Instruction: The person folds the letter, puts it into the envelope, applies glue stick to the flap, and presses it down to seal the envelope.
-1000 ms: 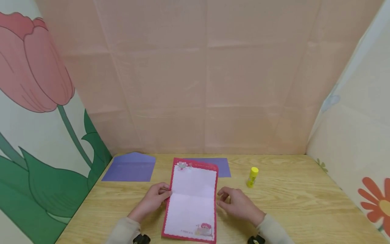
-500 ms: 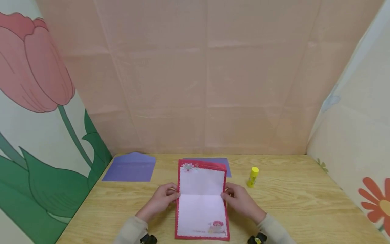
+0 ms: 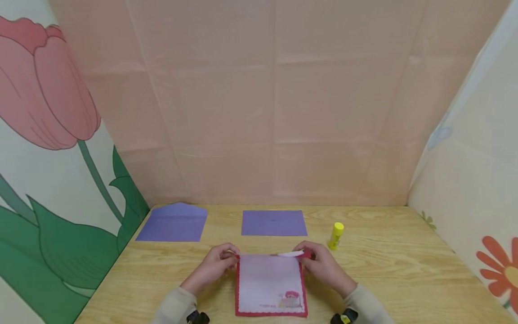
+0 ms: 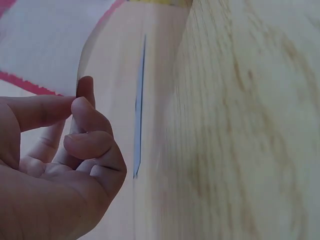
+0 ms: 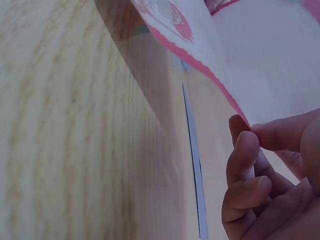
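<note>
A white sheet of letter paper [image 3: 269, 281] with a red scalloped border and a small pink drawing in its lower right corner is held over the table. Its far half bends back out of sight at the middle crease, leaving a thin white sliver near the right hand. My left hand [image 3: 214, 264] pinches the left edge at the crease. On the opposite edge my right hand [image 3: 321, 266] pinches it between thumb and fingers. The right wrist view shows the paper [image 5: 270, 55] curving, its red-edged part turned down. Thumb and fingertips meet at the paper's edge in the left wrist view.
At the back left lies a purple envelope [image 3: 174, 227] with its flap up. Another flat purple envelope [image 3: 275, 223] lies behind the paper. A yellow glue stick [image 3: 336, 236] stands beyond the right hand on the wooden table [image 3: 388, 279].
The right hand has come in from beside the paper and now pinches its right edge. The paper shifted right and straightened, then its far half bent back, uncovering the middle purple envelope.
</note>
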A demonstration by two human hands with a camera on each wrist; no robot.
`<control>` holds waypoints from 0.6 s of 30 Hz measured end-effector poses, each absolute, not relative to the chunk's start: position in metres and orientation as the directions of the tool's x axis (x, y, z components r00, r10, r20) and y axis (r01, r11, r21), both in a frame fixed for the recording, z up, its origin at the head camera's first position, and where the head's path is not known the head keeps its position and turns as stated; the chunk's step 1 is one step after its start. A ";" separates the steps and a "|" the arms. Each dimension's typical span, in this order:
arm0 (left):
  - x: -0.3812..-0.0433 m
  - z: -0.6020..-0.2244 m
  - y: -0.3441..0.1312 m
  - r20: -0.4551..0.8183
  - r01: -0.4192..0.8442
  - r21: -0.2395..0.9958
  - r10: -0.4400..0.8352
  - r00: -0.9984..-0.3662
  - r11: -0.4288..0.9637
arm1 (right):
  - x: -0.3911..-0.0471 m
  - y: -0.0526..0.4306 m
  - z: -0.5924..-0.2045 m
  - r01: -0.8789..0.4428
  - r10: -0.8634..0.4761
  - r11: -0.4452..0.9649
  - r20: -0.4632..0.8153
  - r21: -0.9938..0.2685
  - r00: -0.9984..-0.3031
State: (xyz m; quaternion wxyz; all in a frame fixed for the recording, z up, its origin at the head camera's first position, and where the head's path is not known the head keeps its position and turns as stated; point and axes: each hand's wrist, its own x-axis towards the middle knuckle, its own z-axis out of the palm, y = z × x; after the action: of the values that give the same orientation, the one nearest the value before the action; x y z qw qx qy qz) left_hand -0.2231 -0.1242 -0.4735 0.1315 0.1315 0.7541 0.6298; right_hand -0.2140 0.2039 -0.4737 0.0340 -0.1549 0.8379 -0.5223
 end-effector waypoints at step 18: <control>-0.222 -0.476 -0.119 -0.058 0.011 0.977 0.311 -0.949 0.214 | -0.210 0.202 -0.473 -0.242 -0.267 0.410 0.138 -0.879 -0.954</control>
State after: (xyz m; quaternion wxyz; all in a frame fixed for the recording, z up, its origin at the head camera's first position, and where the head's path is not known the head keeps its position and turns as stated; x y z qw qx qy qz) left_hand -0.2222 -0.1190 -0.4756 0.1215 0.1046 0.7697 0.6180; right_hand -0.2101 0.2024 -0.4729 0.0123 -0.1517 0.8396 -0.5214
